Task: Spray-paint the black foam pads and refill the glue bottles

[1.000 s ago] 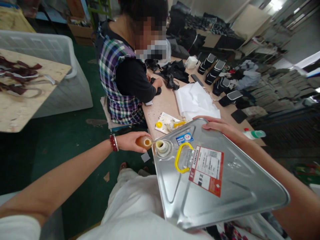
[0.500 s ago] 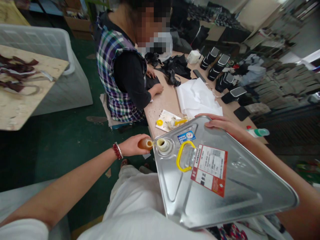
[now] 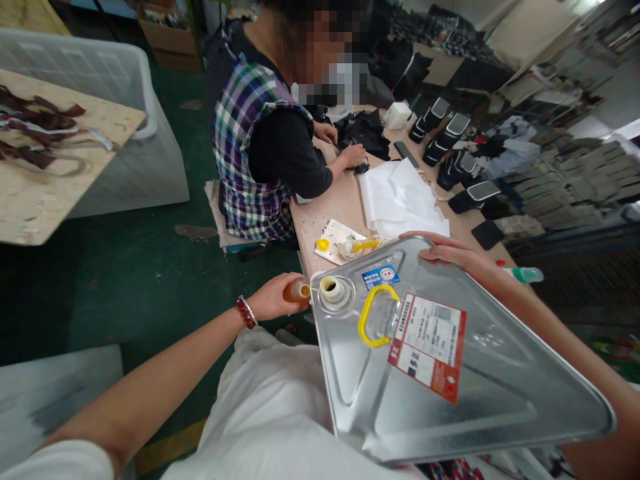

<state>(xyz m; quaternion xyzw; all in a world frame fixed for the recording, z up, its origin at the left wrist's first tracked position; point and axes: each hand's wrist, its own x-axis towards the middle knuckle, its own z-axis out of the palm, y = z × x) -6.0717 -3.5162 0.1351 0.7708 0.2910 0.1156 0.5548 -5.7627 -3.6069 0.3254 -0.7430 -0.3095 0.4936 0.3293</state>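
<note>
My left hand (image 3: 270, 298) is wrapped around a small translucent bottle (image 3: 298, 291) of amber liquid, its open mouth turned toward the can. A large square metal can (image 3: 500, 373) leans tilted against my front. Its pale uncapped spout (image 3: 334, 289) sits right beside the bottle's mouth, with what looks like a thin strand between them. On the can's top are a yellow handle (image 3: 367, 320) and a red-and-white label (image 3: 430, 347). My right hand (image 3: 450, 251) grips the can's far upper edge, thumb on top; its other fingers are partly hidden.
A co-worker in a checked vest (image 3: 255, 127) handles black pieces at the wooden table (image 3: 325, 207). On it lie white sheets (image 3: 403, 197), a yellow cap (image 3: 323, 245), a glue-smeared container (image 3: 353, 249) and black padded pieces (image 3: 445, 137). A white bin (image 3: 165, 167) and board (image 3: 90, 167) stand left.
The bottle has tipped and its mouth now faces the spout more directly. The co-worker's hands have moved farther across the table. My view has shifted slightly left.
</note>
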